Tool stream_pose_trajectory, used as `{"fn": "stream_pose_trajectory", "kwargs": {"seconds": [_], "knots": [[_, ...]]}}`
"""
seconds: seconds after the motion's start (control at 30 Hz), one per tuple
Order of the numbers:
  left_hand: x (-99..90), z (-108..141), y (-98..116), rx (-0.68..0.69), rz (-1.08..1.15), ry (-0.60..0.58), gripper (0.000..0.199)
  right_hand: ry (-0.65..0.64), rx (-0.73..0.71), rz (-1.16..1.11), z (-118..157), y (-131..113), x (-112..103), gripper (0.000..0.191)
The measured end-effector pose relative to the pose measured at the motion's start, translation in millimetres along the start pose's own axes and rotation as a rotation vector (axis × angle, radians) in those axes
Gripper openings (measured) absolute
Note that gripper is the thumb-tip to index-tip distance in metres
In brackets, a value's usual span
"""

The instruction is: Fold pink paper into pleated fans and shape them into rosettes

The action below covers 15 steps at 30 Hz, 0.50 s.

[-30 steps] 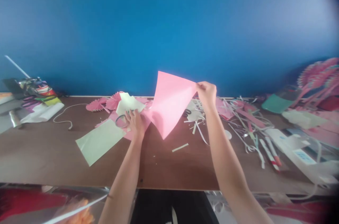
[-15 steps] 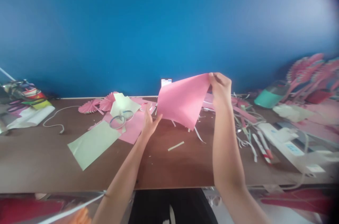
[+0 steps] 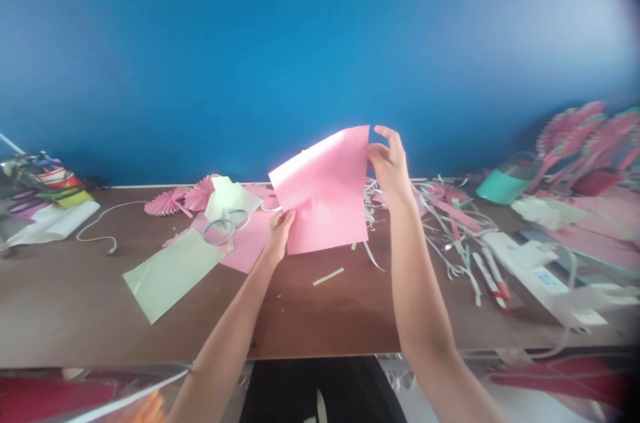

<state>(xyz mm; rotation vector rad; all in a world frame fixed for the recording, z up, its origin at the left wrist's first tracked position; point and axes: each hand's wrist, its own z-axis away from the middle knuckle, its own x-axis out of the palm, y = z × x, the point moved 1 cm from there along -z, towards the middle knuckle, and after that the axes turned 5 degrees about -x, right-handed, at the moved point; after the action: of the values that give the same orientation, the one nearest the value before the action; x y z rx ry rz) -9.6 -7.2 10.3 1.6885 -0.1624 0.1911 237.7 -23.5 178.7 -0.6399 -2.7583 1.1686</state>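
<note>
A pink sheet of paper [image 3: 327,196] is held up over the middle of the table, tilted, with its left upper corner curling. My left hand [image 3: 280,229] grips its lower left edge, thumb on the near face and the other fingers mostly behind. Beside the right edge, my right hand [image 3: 391,159] has thumb and forefinger spread, with the thumb tip close to the paper; whether it touches cannot be made out. Left of my left hand lie a pale green sheet [image 3: 173,274], scissors [image 3: 220,231] with bluish handles, and more pink paper [image 3: 245,246].
Pink paper fans [image 3: 167,202] lie at the back left. A thin paper strip [image 3: 329,276] rests on the brown table [image 3: 320,323]. To the right are markers [image 3: 489,279], a white power strip [image 3: 543,276], tangled paper strips and a teal container [image 3: 505,181]. A blue panel [image 3: 300,43] stands behind.
The pink sheet has moved left and turned to face me more. My left hand has closed on its left edge; my right hand has let go of the upper right corner.
</note>
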Motion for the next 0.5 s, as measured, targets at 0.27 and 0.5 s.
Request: {"fn": "stream_pose_trajectory", "kwargs": {"seconds": [0.27, 0.5], "knots": [[-10.0, -2.0, -0.6, -0.305, 0.194, -0.198, 0.047, -0.248, 0.044, 0.165, 4.8, 19.7, -4.3, 0.054], [-16.0, -12.6, -6.3, -0.431, 0.354, -0.184, 0.034, -0.618, -0.032, 0.320, 7.6, 15.1, -3.3, 0.049]]}}
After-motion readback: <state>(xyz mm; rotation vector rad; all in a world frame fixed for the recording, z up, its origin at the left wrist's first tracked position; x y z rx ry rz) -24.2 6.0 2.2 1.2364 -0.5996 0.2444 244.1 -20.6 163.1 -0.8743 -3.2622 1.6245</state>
